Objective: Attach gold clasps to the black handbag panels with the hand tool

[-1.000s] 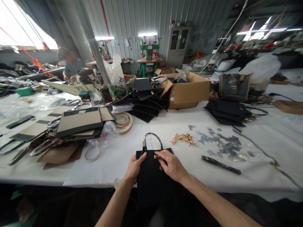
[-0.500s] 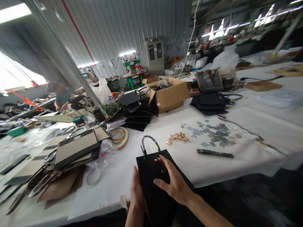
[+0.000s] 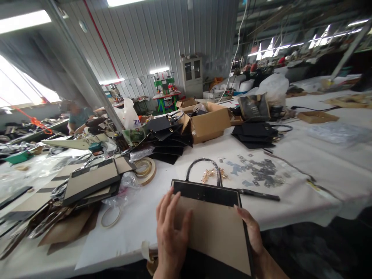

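A black handbag panel (image 3: 215, 228) with a beige backing board faces up in front of me, its looped handle (image 3: 203, 161) pointing away over the table. Small holes or prongs show in the black strip near its top edge. My left hand (image 3: 173, 228) rests on the left part of the panel, fingers stretched and apart. Along the right edge, my right hand (image 3: 251, 228) grips the panel, thumb on top and fingers hidden beneath. Just beyond the panel lie small gold metal fittings (image 3: 207, 175), partly behind the handle. Loose grey metal plates (image 3: 264, 170) are scattered to their right.
A black strip-like tool (image 3: 258, 194) lies right of the panel. Stacked bag panels (image 3: 91, 180), tape rolls (image 3: 145, 172) and plastic cover the left side. Farther back stand a cardboard box (image 3: 210, 124) and more black bag pieces (image 3: 254, 133). A person (image 3: 78, 116) sits at far left.
The panel has been turned over, from its black face with a gold fitting to its beige backing. My right hand has moved from the panel's face to its right edge; my left now lies on top.
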`<state>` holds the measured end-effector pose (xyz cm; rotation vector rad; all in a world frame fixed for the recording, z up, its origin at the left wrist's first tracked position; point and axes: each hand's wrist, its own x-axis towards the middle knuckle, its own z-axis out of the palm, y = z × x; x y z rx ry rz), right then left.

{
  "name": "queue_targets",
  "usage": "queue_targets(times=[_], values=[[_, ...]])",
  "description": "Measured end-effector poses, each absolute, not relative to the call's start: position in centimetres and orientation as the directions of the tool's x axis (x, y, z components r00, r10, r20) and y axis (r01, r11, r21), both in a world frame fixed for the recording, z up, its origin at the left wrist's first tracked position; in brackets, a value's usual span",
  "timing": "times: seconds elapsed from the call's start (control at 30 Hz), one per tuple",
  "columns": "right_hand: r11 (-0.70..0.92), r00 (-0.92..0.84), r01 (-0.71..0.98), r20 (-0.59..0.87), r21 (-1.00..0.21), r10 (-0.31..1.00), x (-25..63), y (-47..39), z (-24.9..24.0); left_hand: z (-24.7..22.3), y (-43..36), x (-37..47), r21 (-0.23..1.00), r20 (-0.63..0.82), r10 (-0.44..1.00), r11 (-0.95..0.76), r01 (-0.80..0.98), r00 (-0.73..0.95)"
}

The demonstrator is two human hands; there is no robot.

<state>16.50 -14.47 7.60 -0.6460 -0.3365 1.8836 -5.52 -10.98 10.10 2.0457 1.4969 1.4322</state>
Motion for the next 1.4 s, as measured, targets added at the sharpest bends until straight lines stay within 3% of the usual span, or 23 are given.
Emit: queue_targets(times=[0.07,0.1,0.17,0.2,0.3,0.43,0.53,0.67,0.77,0.93,1.0,1.07,1.2,1.3,1.4], values=[[-0.461,-0.327,-0.756,-0.343,-0.463,0.881,17.0,-14.7,7.0,10.4,-10.2,-7.1,0.823,0.323,0.936,-0.208,0.529,-0.136],[-0.495,-0.351,-0.745,-0.367,-0.447,0.861,17.2,-14.8,6.6,10.5,-9.8,-7.9,0.897,0.139,0.983,-0.073,0.435,-0.120],[-0.541,-0.385,-0.720,-0.398,-0.436,0.833,17.6,-14.7,5.9,10.5,-9.4,-9.3,0.958,-0.242,0.966,0.224,0.177,0.089],[-0.552,-0.391,-0.709,-0.407,-0.438,0.826,17.6,-14.5,5.5,10.4,-9.4,-9.7,0.930,-0.365,0.903,0.366,0.039,0.228],[-0.567,-0.403,-0.696,-0.415,-0.441,0.816,17.5,-14.0,4.6,9.5,-10.0,-10.3,0.748,-0.479,0.774,0.607,-0.269,0.413],[-0.620,-0.463,-0.671,-0.424,-0.407,0.778,16.9,-13.1,4.2,8.6,-10.8,-10.0,0.685,-0.562,0.787,0.616,-0.390,0.255],[-0.481,-0.302,-0.676,-0.385,-0.559,0.872,17.0,-12.2,3.9,9.0,-10.6,-9.3,0.704,-0.605,0.780,0.619,-0.349,0.163],[-0.197,-0.035,-0.657,-0.232,-0.728,0.972,17.2,-10.8,3.0,9.9,-10.5,-8.5,0.831,-0.536,0.838,0.545,-0.115,0.098],[-0.130,0.020,-0.660,-0.191,-0.740,0.981,17.0,-9.6,1.8,9.9,-10.0,-8.6,0.910,-0.415,0.909,0.414,0.038,0.027],[-0.123,0.080,-0.619,-0.218,-0.775,0.973,16.3,-8.1,0.6,7.6,-7.5,-9.5,0.914,-0.349,0.937,0.336,0.227,0.017],[-0.130,0.138,-0.470,-0.218,-0.873,0.966,16.4,-8.0,0.4,6.2,-6.5,-10.0,0.893,-0.277,0.961,0.253,0.372,0.013],[-0.103,0.179,-0.203,-0.141,-0.974,0.974,16.7,-7.9,0.0,4.9,-5.9,-10.6,0.832,-0.211,0.977,0.185,0.524,-0.009],[-0.024,0.157,0.268,0.019,-0.963,0.987,17.3,-7.7,-1.6,3.0,-6.2,-11.3,0.801,-0.091,0.994,0.108,0.588,-0.058],[0.027,0.143,0.395,0.090,-0.918,0.986,17.3,-7.7,-2.4,2.6,-6.9,-11.0,0.779,0.018,0.995,0.048,0.625,-0.099],[0.074,0.131,0.408,0.138,-0.910,0.982,17.1,-7.5,-2.3,2.8,-7.5,-10.2,0.658,0.227,0.972,-0.105,0.746,-0.063]])
